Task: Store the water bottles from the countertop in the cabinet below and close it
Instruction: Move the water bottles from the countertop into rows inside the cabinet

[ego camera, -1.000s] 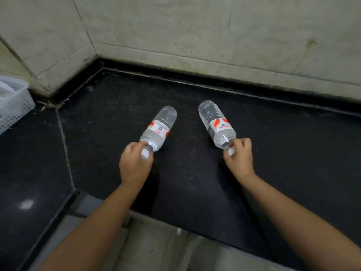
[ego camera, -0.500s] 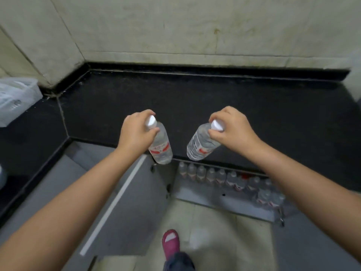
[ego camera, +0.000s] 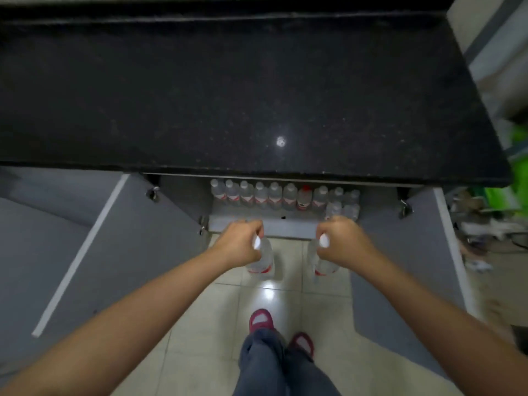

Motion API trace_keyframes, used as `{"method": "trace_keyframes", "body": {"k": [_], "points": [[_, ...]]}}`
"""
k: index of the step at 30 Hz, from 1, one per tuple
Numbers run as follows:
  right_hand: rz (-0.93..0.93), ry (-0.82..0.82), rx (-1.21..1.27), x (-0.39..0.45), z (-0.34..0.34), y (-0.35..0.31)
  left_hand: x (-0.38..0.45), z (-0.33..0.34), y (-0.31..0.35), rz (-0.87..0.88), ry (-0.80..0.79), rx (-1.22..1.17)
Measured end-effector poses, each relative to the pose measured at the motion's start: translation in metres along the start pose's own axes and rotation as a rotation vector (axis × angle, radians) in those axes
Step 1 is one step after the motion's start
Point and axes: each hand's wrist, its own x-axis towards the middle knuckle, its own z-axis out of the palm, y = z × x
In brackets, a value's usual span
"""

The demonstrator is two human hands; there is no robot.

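Head cam, looking almost straight down here. The left hand [ego camera: 238, 241] is wrapped around the neck of a water bottle [ego camera: 264, 260] right at its white cap, fingers curled tight, and the bottle hangs straight down below the fist. The right hand [ego camera: 341, 242] is doing the same with a second water bottle [ego camera: 324, 265], clamped at the cap with the body dangling under it. Both bottles are clear with a red-and-white label near the bottom, and they're held over the pale tiled floor [ego camera: 217, 324], a bit apart from each other, just in front of the cabinet's [ego camera: 183, 195] lower edge and not yet inside it.

The cabinet sits below the black speckled countertop [ego camera: 228, 95], and both of its grey doors are swung wide open, the left door [ego camera: 120, 252] and the right door [ego camera: 405, 252]. Inside there's a row of stored bottles [ego camera: 268, 194] standing upright side by side along the shelf, mostly white caps, one with a red cap [ego camera: 305, 188]. A few more are bunched at the right end, kinda blurry.

Down at the bottom you can see the person's blue trouser legs [ego camera: 274, 364] and pinkish-red slippers [ego camera: 260, 320]. Off to the right there's something bright green [ego camera: 511, 167], too blurred to tell what it is.
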Motion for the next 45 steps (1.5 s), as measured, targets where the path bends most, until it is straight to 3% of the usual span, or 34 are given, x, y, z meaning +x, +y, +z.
{"method": "trace_keyframes", "body": {"k": [7,18,20,28,35,45], "points": [[0.209,0.09,0.11,0.117,0.123,0.076,0.144,0.122,-0.045,0.067,-0.002,-0.059],[0.167,0.369,0.086,0.3,0.283,0.184,0.352,0.263,-0.125,0.182,0.24,-0.182],[0.181,0.401,0.093,0.312,0.289,0.187,0.366,0.266,-0.123,0.185,0.319,-0.228],[0.129,0.357,-0.151,0.322,0.289,0.182,0.372,0.265,-0.117,0.168,0.3,0.264],[0.189,0.303,-0.231,0.332,0.273,0.182,0.372,0.277,-0.108,0.168,0.32,0.153],[0.327,0.289,-0.247,0.361,0.254,0.202,0.391,0.264,-0.112,0.178,0.281,0.174]]}}
